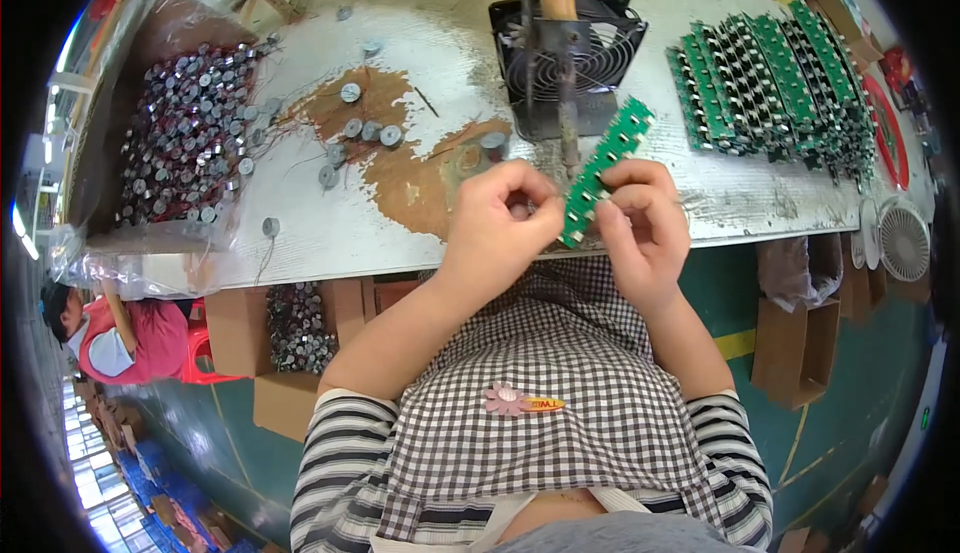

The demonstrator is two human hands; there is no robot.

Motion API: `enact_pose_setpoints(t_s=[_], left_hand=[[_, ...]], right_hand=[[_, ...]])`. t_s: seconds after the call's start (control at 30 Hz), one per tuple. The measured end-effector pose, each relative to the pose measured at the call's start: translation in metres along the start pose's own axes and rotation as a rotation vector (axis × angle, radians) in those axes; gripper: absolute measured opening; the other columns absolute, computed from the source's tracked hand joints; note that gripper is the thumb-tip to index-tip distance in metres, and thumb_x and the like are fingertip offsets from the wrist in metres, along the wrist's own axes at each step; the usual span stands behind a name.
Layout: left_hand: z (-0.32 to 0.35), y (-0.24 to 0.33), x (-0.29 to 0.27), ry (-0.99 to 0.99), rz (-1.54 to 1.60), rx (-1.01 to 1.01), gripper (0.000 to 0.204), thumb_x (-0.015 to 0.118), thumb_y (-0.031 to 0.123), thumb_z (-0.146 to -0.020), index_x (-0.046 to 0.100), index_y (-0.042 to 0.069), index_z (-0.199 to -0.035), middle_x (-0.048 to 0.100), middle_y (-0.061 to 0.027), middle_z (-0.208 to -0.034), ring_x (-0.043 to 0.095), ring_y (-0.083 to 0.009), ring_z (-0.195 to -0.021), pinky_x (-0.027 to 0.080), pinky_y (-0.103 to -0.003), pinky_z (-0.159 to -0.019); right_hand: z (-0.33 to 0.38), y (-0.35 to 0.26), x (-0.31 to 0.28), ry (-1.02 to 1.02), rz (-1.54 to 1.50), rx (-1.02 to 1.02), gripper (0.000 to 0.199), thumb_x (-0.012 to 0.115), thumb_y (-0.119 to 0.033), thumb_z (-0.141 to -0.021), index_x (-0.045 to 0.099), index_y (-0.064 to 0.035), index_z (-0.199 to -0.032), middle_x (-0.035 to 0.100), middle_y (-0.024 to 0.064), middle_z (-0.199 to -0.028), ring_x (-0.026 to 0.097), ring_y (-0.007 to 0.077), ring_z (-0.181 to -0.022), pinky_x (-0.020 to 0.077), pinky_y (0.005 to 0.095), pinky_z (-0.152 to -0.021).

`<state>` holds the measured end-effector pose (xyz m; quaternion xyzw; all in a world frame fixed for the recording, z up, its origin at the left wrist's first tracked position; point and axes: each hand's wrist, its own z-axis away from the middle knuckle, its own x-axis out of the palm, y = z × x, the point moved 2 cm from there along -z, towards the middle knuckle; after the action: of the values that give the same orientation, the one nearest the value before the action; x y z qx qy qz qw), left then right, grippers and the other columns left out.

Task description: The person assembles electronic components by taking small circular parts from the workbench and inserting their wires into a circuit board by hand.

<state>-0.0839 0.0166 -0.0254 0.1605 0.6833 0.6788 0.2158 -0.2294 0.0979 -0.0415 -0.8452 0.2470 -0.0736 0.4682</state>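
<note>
While right grip point(650, 233) clamps green strip point(611, 145), left grip point(495, 231), fingertips together, touches lower end.

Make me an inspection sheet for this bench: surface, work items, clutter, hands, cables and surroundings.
Surface: white bench top, worn brown in patches.
Work items: green board strip between the hands; stacked green boards at right; round metal parts filling a box at left.
Clutter: loose metal parts scattered left of centre.
Hands: right hand pinches the strip's right edge; left hand has fingertips at its lower end, grip unclear.
Cables: thin wires trail from loose parts.
Surroundings: black fan on the bench; a person in red at left; cardboard box below, right.
</note>
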Motion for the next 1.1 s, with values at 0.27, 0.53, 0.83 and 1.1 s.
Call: enact_pose_setpoints(t_s=[0.27, 0.53, 0.83, 1.1], left_hand=[[-0.006, 0.002, 0.000, 0.026, 0.011, 0.007, 0.007, 0.067, 0.003, -0.076, 0.060, 0.001, -0.074, 0.057, 0.0040, -0.068, 0.042, -0.0001, -0.057, 0.034, -0.018, -0.050], [-0.006, 0.002, 0.003, 0.033, 0.039, 0.075, 0.007, 0.067, 0.002, -0.076, 0.060, 0.001, -0.074, 0.061, 0.0019, -0.073, 0.042, 0.0004, -0.057, 0.034, -0.017, -0.050], [-0.005, 0.001, -0.001, 0.055, -0.009, 0.122, 0.006, 0.066, 0.000, -0.076, 0.060, 0.001, -0.076, 0.063, 0.0002, -0.081, 0.041, 0.0007, -0.057, 0.033, -0.016, -0.050], [0.002, 0.001, -0.006, -0.105, -0.006, 0.036, 0.010, 0.067, 0.002, -0.080, 0.057, 0.001, -0.078, 0.062, -0.0030, -0.089, 0.052, -0.0030, -0.069, 0.042, -0.017, -0.059]], right_hand=[[-0.005, -0.001, 0.009, -0.005, 0.093, -0.099, 0.009, 0.066, 0.006, -0.077, 0.058, 0.0024, -0.081, 0.057, 0.0175, -0.100, 0.057, 0.0177, -0.079, 0.0472, 0.0265, -0.067], [-0.008, -0.002, 0.008, 0.047, 0.203, -0.234, 0.011, 0.069, 0.006, -0.074, 0.059, 0.0025, -0.079, 0.060, 0.0182, -0.093, 0.061, 0.0200, -0.074, 0.0495, 0.0260, -0.061], [-0.008, 0.001, 0.011, 0.006, 0.227, -0.289, 0.014, 0.070, 0.006, -0.073, 0.059, 0.0006, -0.081, 0.056, 0.0167, -0.098, 0.057, 0.0193, -0.072, 0.0469, 0.0244, -0.058], [-0.006, 0.002, -0.002, 0.046, 0.121, -0.113, 0.007, 0.062, 0.006, -0.078, 0.056, 0.0024, -0.079, 0.060, 0.0188, -0.095, 0.058, 0.0260, -0.084, 0.0475, 0.0309, -0.075]])
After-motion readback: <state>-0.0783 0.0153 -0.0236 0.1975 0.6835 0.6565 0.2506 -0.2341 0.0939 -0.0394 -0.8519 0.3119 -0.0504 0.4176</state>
